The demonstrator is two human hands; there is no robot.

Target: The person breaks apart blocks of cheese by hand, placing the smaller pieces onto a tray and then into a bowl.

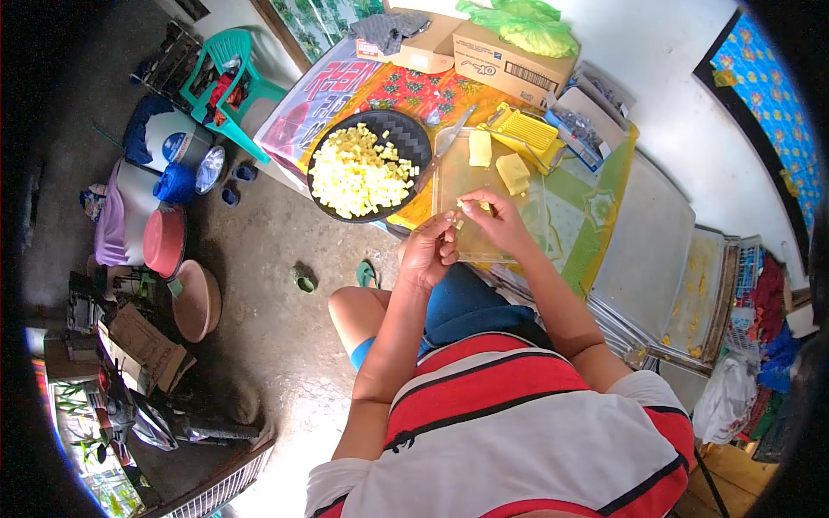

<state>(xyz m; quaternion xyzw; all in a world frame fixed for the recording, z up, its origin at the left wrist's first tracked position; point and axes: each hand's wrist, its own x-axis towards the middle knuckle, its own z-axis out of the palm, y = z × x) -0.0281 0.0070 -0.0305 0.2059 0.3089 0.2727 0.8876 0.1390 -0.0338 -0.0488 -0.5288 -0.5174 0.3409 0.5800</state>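
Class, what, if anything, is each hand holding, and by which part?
It cannot be told: the left hand and right hand are curled close to each other, but anything pinched there is too small to make out.

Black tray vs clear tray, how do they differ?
The black tray is round; the clear tray is roughly rectangular. The black tray is opaque; the clear tray is see-through. The black tray carries a heap of small cubes; the clear tray carries two larger blocks. Both hold yellow pieces.

The head view looks forward and down past the shirt (518,414) to nearby fingers (448,248).
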